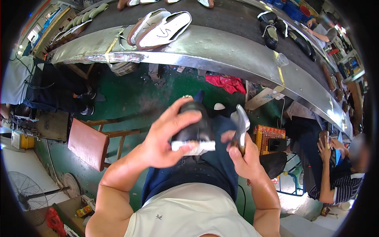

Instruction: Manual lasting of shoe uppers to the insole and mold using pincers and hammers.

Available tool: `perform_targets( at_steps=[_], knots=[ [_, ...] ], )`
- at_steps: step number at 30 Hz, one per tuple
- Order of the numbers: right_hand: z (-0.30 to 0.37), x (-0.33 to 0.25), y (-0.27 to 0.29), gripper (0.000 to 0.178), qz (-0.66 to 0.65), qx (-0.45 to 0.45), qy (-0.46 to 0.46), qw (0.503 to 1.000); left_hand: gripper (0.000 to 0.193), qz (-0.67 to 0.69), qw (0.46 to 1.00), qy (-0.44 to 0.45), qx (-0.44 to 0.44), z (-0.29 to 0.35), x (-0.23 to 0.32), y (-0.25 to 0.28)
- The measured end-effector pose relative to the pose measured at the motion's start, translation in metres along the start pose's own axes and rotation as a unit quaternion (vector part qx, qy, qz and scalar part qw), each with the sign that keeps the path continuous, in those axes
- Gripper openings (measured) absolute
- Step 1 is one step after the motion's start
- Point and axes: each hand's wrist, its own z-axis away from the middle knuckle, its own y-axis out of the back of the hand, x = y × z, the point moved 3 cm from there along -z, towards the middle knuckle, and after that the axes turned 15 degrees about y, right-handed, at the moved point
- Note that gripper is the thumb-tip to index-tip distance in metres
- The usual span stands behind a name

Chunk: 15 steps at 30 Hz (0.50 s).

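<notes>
My left hand (166,134) is wrapped round a black shoe (193,122), held above my lap. Its fingers lie over the dark leather, and the thumb presses on the white rim (203,145) at the end nearer me. To the right of the shoe, my right hand (245,154) is closed round the handle of a hammer (241,123). The hammer's shiny metal head points up and away from me, apart from the shoe. Part of the handle is hidden in my fist, and the fingers of this hand are slightly blurred.
A long metal-edged conveyor bench (221,51) crosses ahead, carrying white shoes (164,31) and black shoes (270,31). A pink-topped stool (89,144) stands left. People sit or stand at both sides. A red cloth (227,83) lies under the bench; a fan (27,195) is lower left.
</notes>
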Motion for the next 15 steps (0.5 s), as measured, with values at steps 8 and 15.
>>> perform_targets(
  at_steps=[8, 15],
  knots=[
    [-0.008, -0.008, -0.047, 0.038, -0.093, 0.097, 0.219, 0.966, 0.064, -0.121, 0.987, -0.083, 0.071, 0.067, 0.004, -0.046],
    [0.015, -0.012, -0.054, 0.053, -0.107, 0.049, 0.319, 0.941, 0.041, -0.171, 0.963, -0.170, 0.121, 0.104, -0.001, -0.059]
  ],
)
